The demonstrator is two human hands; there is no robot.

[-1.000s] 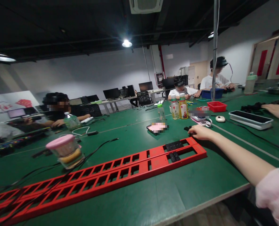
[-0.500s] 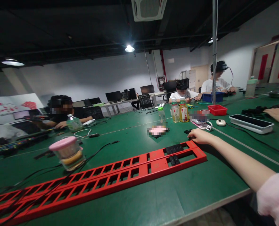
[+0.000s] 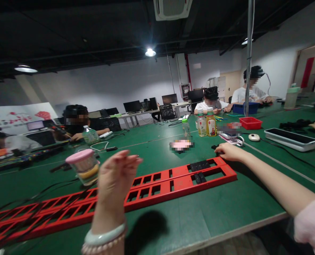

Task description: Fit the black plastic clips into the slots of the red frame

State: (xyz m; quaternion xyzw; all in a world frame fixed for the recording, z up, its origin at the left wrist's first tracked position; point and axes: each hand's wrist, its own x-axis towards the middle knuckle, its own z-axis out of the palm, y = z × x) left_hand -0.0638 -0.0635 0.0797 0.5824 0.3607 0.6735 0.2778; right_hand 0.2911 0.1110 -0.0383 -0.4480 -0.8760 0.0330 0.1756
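Note:
A long red slotted rack (image 3: 157, 184) lies across the green table (image 3: 205, 223), with a few small black parts (image 3: 198, 166) seated in its right end. My right hand (image 3: 228, 151) rests at the rack's far right corner, fingers curled over small black pieces (image 3: 215, 147) on the table; what it grips is hidden. My left hand (image 3: 116, 177) is raised above the rack's middle, back toward me, fingers loosely bent together and holding nothing. It wears pale bracelets at the wrist.
A pink-lidded jar (image 3: 83, 166) stands behind the rack at left, with black cables beside it. Bottles (image 3: 210, 123), a red tray (image 3: 250, 122), a white mouse (image 3: 254, 137) and a long white device (image 3: 290, 139) lie farther right. Other people sit along the table.
My left hand has risen into view over the rack's middle. My right hand stays at the rack's right end. The camera has shifted slightly.

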